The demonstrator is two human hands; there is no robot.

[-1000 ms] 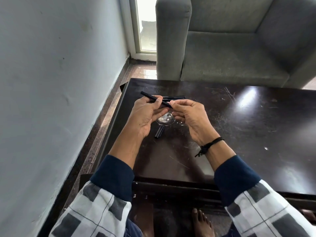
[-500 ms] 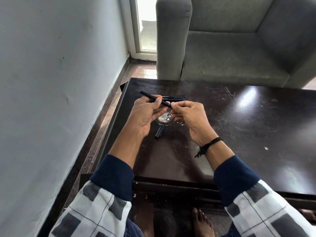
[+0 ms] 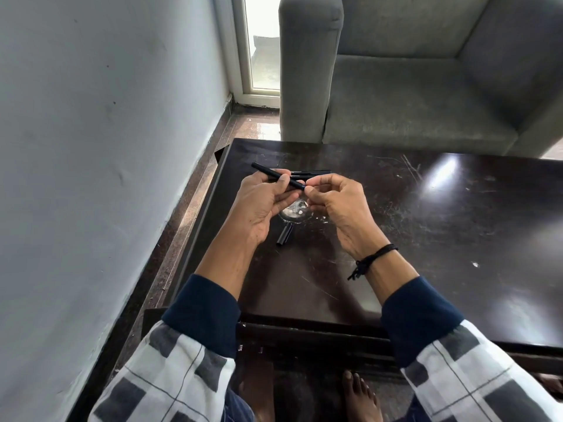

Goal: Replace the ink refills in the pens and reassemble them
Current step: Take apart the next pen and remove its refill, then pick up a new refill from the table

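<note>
Both hands are raised just above the left part of the dark table (image 3: 426,239). The left hand (image 3: 262,205) grips a slim black pen (image 3: 268,171) held aslant. Its fingers (image 3: 288,198) are curled beneath the barrel and the thumb is pressed on top. The pen's far end projects up and to the left past the hand. The right hand (image 3: 338,205) meets the pen's near end, thumb and forefinger pinching together on it and the other fingers loosely curled. The fingertips cover that end, so it cannot be told whether a refill sits between them. Behind the hands, partly hidden by them, further black pens (image 3: 320,171) lie flat on the table, close together. Below the hands a short black cap (image 3: 285,235) lies on the table, apart from both hands. Just beyond it is a round, clear or shiny item (image 3: 294,212), partly masked by the left hand; its kind cannot be determined. A few small white specks (image 3: 323,220) lie just beside it. A black cord bracelet (image 3: 373,260) circles the right wrist. A grey sofa (image 3: 426,86) stands at the table's far edge. A pale wall (image 3: 91,147) runs along the left, and a white door frame (image 3: 243,56) shows between the two. A bare foot (image 3: 362,397) rests on the floor below the table's near edge.
</note>
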